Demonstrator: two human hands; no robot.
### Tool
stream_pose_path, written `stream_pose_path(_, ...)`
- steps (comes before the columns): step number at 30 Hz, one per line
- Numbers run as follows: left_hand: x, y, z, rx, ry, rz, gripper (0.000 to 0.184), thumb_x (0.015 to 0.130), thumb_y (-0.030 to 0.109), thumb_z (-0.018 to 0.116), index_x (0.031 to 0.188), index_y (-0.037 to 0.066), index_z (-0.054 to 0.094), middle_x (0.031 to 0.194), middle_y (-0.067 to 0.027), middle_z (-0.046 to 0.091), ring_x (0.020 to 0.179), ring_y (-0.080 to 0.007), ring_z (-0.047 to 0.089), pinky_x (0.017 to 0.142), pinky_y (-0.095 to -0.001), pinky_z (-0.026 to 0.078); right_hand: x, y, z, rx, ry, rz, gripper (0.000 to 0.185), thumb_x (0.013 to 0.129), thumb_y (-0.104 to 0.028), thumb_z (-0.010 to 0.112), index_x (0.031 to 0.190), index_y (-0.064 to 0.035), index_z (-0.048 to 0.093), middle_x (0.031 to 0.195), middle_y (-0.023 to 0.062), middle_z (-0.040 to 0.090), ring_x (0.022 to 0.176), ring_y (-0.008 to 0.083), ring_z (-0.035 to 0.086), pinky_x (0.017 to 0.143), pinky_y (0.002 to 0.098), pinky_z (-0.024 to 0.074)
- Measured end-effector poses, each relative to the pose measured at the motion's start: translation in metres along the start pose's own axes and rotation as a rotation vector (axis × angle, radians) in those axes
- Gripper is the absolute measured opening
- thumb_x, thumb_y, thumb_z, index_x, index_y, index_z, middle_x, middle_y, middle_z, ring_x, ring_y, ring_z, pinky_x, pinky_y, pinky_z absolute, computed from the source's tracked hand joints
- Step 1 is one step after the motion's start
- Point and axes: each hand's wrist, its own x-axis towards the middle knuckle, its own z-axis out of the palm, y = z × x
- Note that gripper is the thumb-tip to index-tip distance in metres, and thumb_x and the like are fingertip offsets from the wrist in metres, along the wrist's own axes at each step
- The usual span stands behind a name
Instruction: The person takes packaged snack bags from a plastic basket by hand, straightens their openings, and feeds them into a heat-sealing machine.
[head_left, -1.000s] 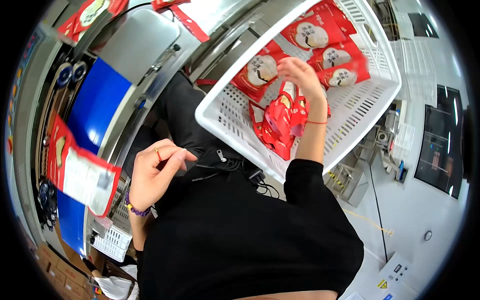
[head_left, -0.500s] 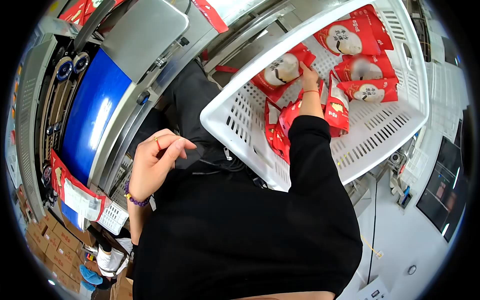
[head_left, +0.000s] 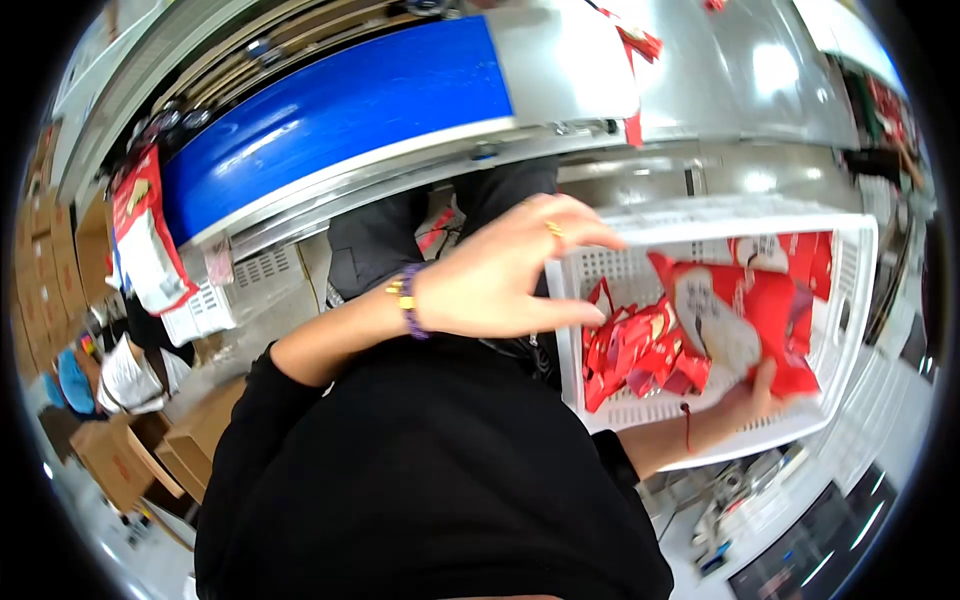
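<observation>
**Red pouch [head_left: 735, 315] in hand, others lying in the crate [head_left: 864, 290]**

The red pouch is sitting at the right of the frame, within the crate's outline, with the right hand [head_left: 757, 395] gripping its lower edge. It is seemingly being handled rather than lying settled. More pouches [head_left: 815, 262] are lying behind it at the crate's upper right, and crumpled red packets [head_left: 640, 345] are lying heaped at the crate's left. One separate pouch [head_left: 150, 235] is resting outside, by the blue belt's [head_left: 340, 120] left end; the full amount left cannot be told. The right forearm is reaching out from the lower middle. The left hand [head_left: 500, 275] is hovering mid-frame, holding nothing, back upward, thumb and fingers spread wide toward the crate.
</observation>
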Motion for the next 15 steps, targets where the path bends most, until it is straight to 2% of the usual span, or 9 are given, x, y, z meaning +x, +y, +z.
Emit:
stream_pose_path(2,0.001,0.006,0.005,-0.002,0.058,0.194,0.072,0.073,0.024,0.08,0.134,0.006,0.045,0.131,-0.0129,0.046,0.12,-0.0275,0.045,0.102,-0.037,0.037,0.002,-0.058,0.035,0.021,-0.235,0.014,0.038,0.067,-0.003,0.071,0.102,0.0025,0.057,0.092,0.0111,0.06,0.08,0.0196,0.059,0.073,0.0304,0.049)
stream_pose_path(3,0.0,0.014,0.003,-0.096,0.012,0.186,0.081,0.071,0.027,0.081,0.137,0.005,0.04,0.134,-0.015,0.044,0.129,-0.0312,0.038,0.109,-0.04,0.029,-0.002,-0.071,0.058,0.019,-0.306,-0.02,0.035,0.066,-0.003,0.07,0.097,0.0027,0.056,0.089,0.0112,0.06,0.076,0.019,0.058,0.07,0.03,0.0487)
stream_pose_path(6,-0.01,0.017,0.004,-0.22,0.116,0.346,0.079,0.071,0.02,0.082,0.137,0.004,0.041,0.135,-0.0139,0.045,0.125,-0.027,0.045,0.102,-0.0373,0.039,-0.031,-0.096,0.137,0.255,-0.696,0.003,0.031,0.062,-0.001,0.07,0.087,0.0035,0.052,0.081,0.012,0.059,0.07,0.019,0.057,0.069,0.0319,0.0492)
stream_pose_path(7,-0.022,0.016,-0.001,-0.489,0.064,0.111,0.064,0.073,0.01,0.08,0.13,0.002,0.05,0.124,-0.01,0.055,0.113,-0.0182,0.054,0.094,-0.0329,0.045,-0.041,-0.099,0.152,0.218,-0.713,-0.008,0.035,0.062,-0.004,0.074,0.089,0.0048,0.053,0.082,0.0122,0.06,0.073,0.0196,0.059,0.072,0.0329,0.0495)
stream_pose_path(8,-0.031,0.017,-0.011,-0.465,0.19,0.107,0.049,0.076,0.004,0.078,0.12,0.0,0.057,0.113,-0.0052,0.062,0.103,-0.0112,0.058,0.088,-0.029,0.048,-0.05,-0.101,0.164,0.18,-0.728,-0.019,0.039,0.061,-0.006,0.077,0.091,0.0061,0.054,0.084,0.0124,0.061,0.076,0.0203,0.06,0.075,0.0338,0.0499)
stream_pose_path(10,-0.04,0.011,-0.014,-0.537,0.553,0.035,0.034,0.078,0.011,0.079,0.106,0.0,0.064,0.09,-0.0004,0.068,0.078,-0.0067,0.059,0.073,-0.0239,0.05,-0.065,-0.105,0.198,0.26,-0.608,0.176,0.05,0.061,-0.011,0.084,0.098,0.0088,0.056,0.091,0.0125,0.064,0.084,0.0221,0.062,0.08,0.0351,0.0501)
stream_pose_path(12,-0.049,0.012,-0.029,-0.601,0.661,-0.041,0.028,0.081,0.01,0.077,0.104,0.0,0.065,0.089,0.0016,0.068,0.077,-0.0048,0.059,0.072,-0.0229,0.05,-0.059,-0.088,0.203,0.143,-0.959,0.227,0.053,0.067,-0.006,0.083,0.111,0.0081,0.058,0.106,0.0116,0.065,0.092,0.0178,0.062,0.082,0.0315,0.0495)
stream_pose_path(14,-0.061,0.007,-0.046,-0.613,0.653,-0.066,0.029,0.081,0.011,0.076,0.104,-0.001,0.065,0.091,0.0,0.068,0.08,-0.0051,0.059,0.073,-0.0234,0.051,-0.078,-0.068,0.218,0.171,-0.801,0.323,0.046,0.072,-0.001,0.08,0.112,0.0061,0.059,0.106,0.011,0.066,0.093,0.016,0.062,0.081,0.0309,0.0499)
stream_pose_path(15,-0.067,0.002,-0.053,-0.569,0.55,-0.118,0.028,0.082,0.011,0.075,0.105,-0.001,0.065,0.093,-0.0004,0.068,0.082,-0.0051,0.059,0.074,-0.0233,0.051,-0.08,-0.057,0.218,0.166,-0.808,0.319,0.046,0.072,-0.001,0.08,0.112,0.0061,0.059,0.106,0.011,0.066,0.093,0.016,0.062,0.081,0.0309,0.0499)
